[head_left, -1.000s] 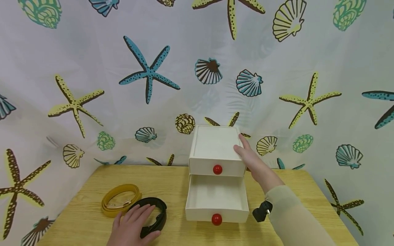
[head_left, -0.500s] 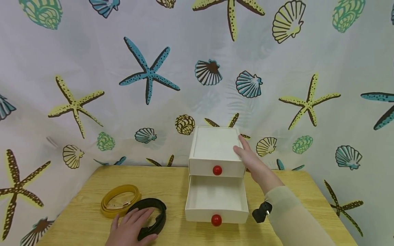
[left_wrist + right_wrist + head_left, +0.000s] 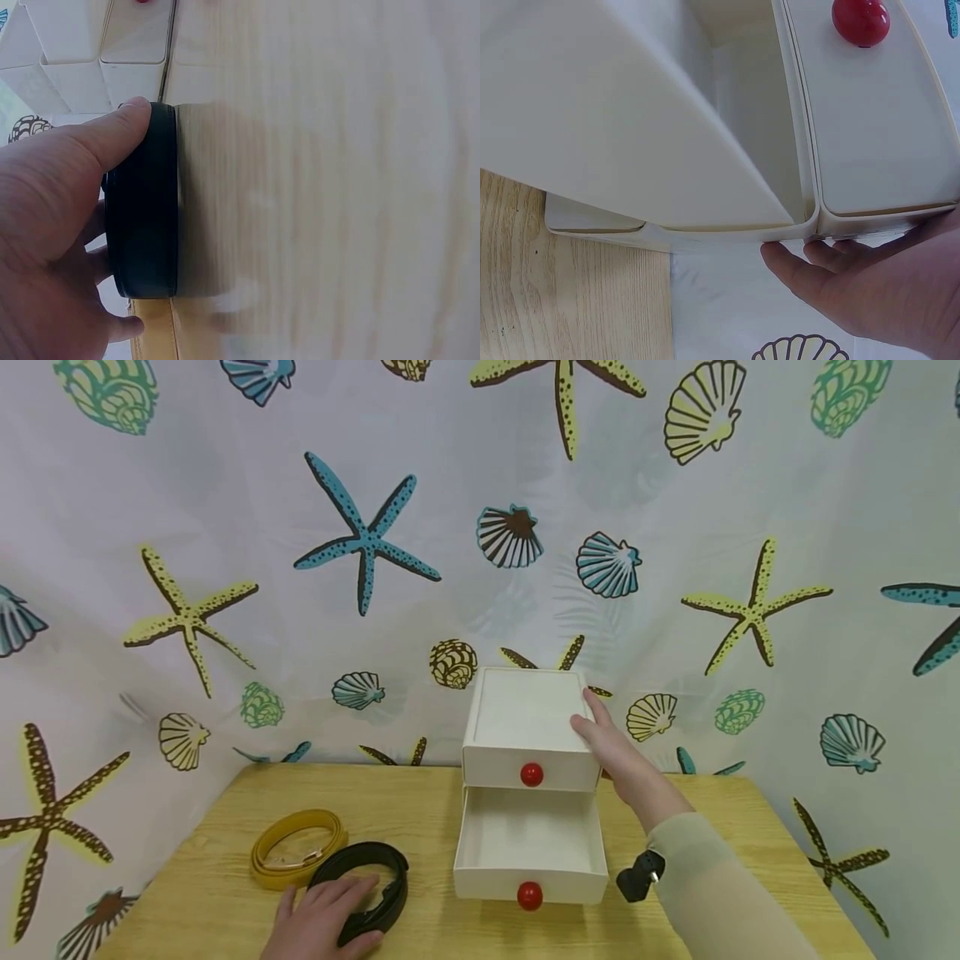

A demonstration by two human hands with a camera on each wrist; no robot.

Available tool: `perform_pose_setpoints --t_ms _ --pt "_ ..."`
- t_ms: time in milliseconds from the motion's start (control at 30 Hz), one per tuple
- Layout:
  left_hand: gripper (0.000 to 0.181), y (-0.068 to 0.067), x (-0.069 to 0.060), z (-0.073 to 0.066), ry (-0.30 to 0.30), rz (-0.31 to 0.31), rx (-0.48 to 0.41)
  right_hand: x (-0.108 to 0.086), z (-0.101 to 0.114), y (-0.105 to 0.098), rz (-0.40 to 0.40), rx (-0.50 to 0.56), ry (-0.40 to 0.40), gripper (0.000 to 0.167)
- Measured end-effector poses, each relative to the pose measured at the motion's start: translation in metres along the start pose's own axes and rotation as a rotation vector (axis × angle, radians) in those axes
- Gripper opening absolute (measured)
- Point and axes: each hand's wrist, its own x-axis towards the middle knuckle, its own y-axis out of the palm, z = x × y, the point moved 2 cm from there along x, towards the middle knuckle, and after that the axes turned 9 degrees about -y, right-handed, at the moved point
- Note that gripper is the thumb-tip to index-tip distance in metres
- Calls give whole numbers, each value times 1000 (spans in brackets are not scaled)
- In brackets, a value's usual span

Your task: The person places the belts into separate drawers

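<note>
My left hand (image 3: 315,920) is at a coiled black belt (image 3: 395,897) on the table. In the left wrist view, the thumb presses the near edge of the black coil (image 3: 142,217) and the fingers reach behind it, partly hidden. A coiled yellow-brown belt (image 3: 264,868) with a metal buckle lies just behind, touching or nearly touching the black one. My right hand (image 3: 611,747) rests with extended fingers against the right side of a white drawer unit (image 3: 528,706). Its upper drawer (image 3: 491,768) is closed; a drawer (image 3: 487,885) below is pulled out, with nothing visible inside.
Both drawers carry red knobs (image 3: 529,896). The wooden table (image 3: 397,802) backs onto a white cloth (image 3: 450,602) printed with shells and starfish. A small black device (image 3: 640,875) sits on the right wrist, beside the pulled-out drawer.
My left hand has drawn slightly back and its fingers have bent more over the black belt. The right hand, the drawer unit and the yellow-brown belt stay put.
</note>
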Motion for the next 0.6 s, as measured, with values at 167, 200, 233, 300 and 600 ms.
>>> perform_pose_setpoints --t_ms 167,200,233,300,600 --pt "72 2 4 1 -19 49 -21 1 1 0 1 1 1 73" --pt "70 2 5 1 -23 59 -30 1 1 1 1 2 1 73" --pt "68 3 5 1 -25 68 -39 1 1 1 0 3 1 73" --pt "64 4 6 2 -30 87 -56 1 0 1 0 1 4 73" --pt "56 6 10 1 -22 132 -83 1 -1 1 -13 -3 1 73"
